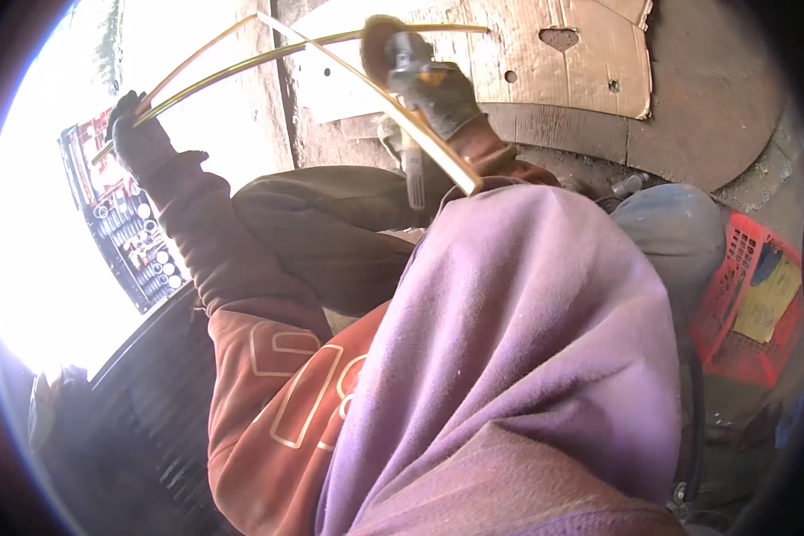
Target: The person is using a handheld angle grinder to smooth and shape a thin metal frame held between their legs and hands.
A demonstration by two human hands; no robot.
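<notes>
My left hand, in a dark glove, is closed around the ends of thin bent yellow metal rods that arc across the top of the view. My right hand, in a grey glove, grips a grey hand-held power tool with a round brownish pad at its tip. The pad sits against the rods near the top centre. One yellow strip runs diagonally down under my right hand. A purple cloth covers my right arm and hides most of it.
An open case of sockets and bits lies at the left in bright glare. Flat cardboard lies at the top right on a round wooden surface. At the right stands a red plastic crate, and a dark ribbed mat lies lower left.
</notes>
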